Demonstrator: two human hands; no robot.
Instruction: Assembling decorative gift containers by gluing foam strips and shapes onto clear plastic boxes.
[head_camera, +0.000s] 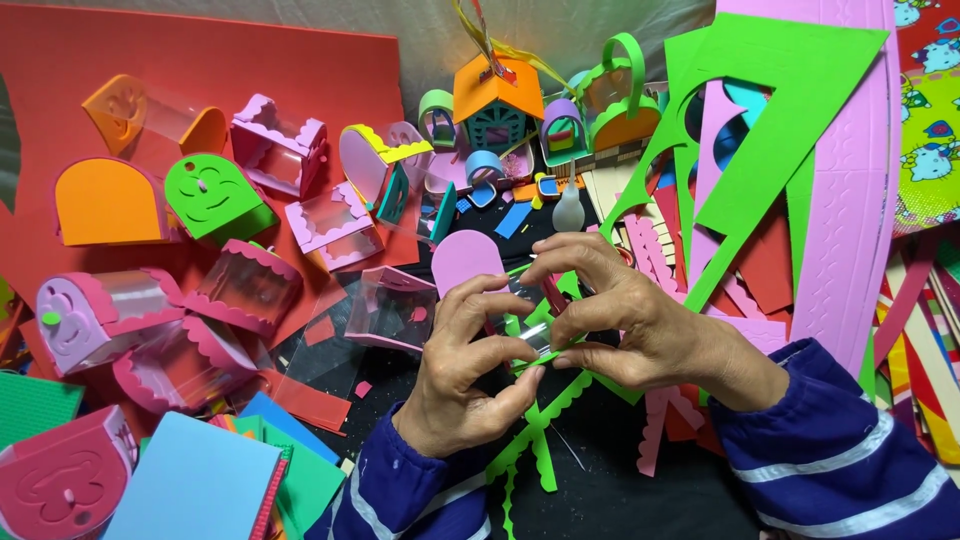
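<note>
My left hand (470, 370) and my right hand (620, 320) meet at the middle of the view, both pinching a small clear plastic piece (528, 335) edged with a green scalloped foam strip (540, 425). The strip hangs down below my fingers over the black cloth. A pink arch-shaped foam piece (466, 262) stands just behind my left fingers. Both forearms wear dark blue sleeves with white stripes.
Several finished foam-and-plastic boxes in pink, orange and green (215, 195) lie on a red foam sheet (200, 70) at the left. A small orange-roofed foam house (497, 100) stands at the back. Large green (790, 90) and pink (860, 180) cut sheets fill the right; foam pads (195, 480) lie bottom left.
</note>
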